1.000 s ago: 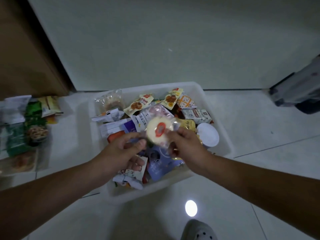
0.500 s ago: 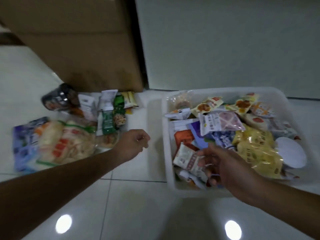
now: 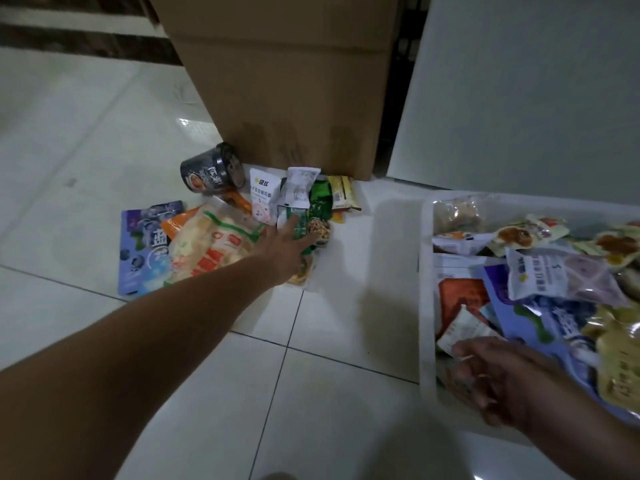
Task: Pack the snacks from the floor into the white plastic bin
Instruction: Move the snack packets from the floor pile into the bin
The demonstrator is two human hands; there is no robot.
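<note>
The grip of the left hand was released: the fingers were straight and spread, palm down, with the tips just over a green nut packet in the snack pile on the floor. This packet lay directly ahead of the fingers, its long axis pointing away from the person, nearly in line with the forearm. The left hand was clearly the nearer one, and its arm was stretched almost straight. The right hand hung over the near corner of the white plastic bin, well apart from the pile, with a loose grip; I could see nothing held in it. Beside the packet lay a large clear bag and a dark tub.
</note>
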